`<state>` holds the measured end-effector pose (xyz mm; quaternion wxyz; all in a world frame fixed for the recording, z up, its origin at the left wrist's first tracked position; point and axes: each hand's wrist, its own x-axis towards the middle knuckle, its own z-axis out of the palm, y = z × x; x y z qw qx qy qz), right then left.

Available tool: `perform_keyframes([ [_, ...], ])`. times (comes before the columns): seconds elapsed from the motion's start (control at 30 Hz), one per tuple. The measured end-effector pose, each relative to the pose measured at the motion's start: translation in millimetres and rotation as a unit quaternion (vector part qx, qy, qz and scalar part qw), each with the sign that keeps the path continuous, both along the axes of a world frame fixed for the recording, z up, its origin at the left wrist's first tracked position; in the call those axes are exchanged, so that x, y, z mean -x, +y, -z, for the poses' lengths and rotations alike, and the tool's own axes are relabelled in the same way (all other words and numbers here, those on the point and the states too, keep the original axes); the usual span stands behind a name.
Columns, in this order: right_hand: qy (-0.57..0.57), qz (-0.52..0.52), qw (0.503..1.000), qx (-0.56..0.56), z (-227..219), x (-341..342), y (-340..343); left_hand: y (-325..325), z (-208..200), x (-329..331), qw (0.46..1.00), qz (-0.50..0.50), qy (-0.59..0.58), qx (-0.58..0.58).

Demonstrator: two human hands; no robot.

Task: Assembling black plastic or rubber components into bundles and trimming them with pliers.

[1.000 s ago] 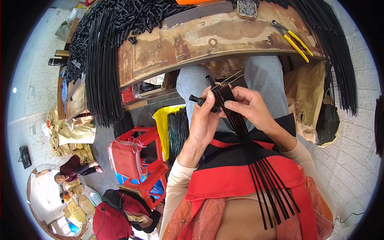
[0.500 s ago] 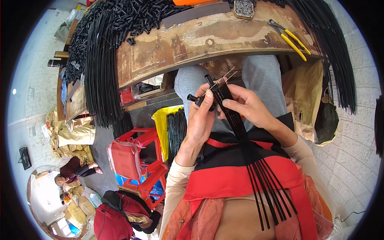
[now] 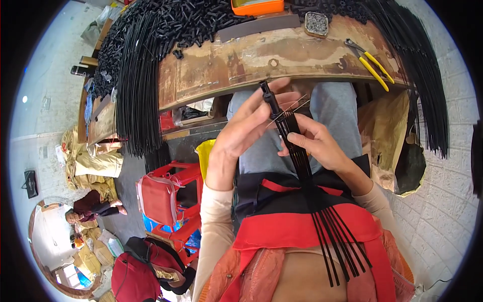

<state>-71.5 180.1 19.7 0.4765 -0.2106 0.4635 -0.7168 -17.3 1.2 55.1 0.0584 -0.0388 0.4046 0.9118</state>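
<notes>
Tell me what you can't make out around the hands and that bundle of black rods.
- Head view: the right hand covers the middle of the black rods.
- The thin metal wires at the rods' top are too fine to count.
- The left hand hides part of the small black tube.

black rod bundle (image 3: 302, 166), tilted upright

head-worn fisheye, looking down, close

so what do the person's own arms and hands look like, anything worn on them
Both hands are bare: no gloves, rings or watch visible on the left hand or the right hand. Each forearm wears a close-fitting, pale cream long sleeve reaching to the wrist, plain and unmarked.
</notes>
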Motion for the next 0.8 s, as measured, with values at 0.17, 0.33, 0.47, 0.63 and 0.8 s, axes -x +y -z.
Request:
perform_keyframes([
  [0.17, -0.017, 0.001, 1.0, -0.012, -1, 1, -3, -6, 13, -1, 0.961, -0.195, -0.008, 0.197],
  [0.33, -0.016, 0.017, 0.999, -0.028, -3, 2, -2, -2, 8, -2, 0.965, -0.186, -0.047, 0.176],
  [0.47, -0.01, 0.01, 0.999, -0.035, -3, 2, -4, -1, 15, -1, 0.958, -0.228, -0.023, 0.173],
  [0.63, -0.01, -0.001, 0.999, -0.04, 0, 4, -2, 0, 10, 8, 0.945, -0.28, -0.019, 0.168],
  [0.8, -0.017, -0.004, 0.999, -0.035, 0, 4, -3, -5, 15, 2, 0.962, -0.217, -0.035, 0.162],
])
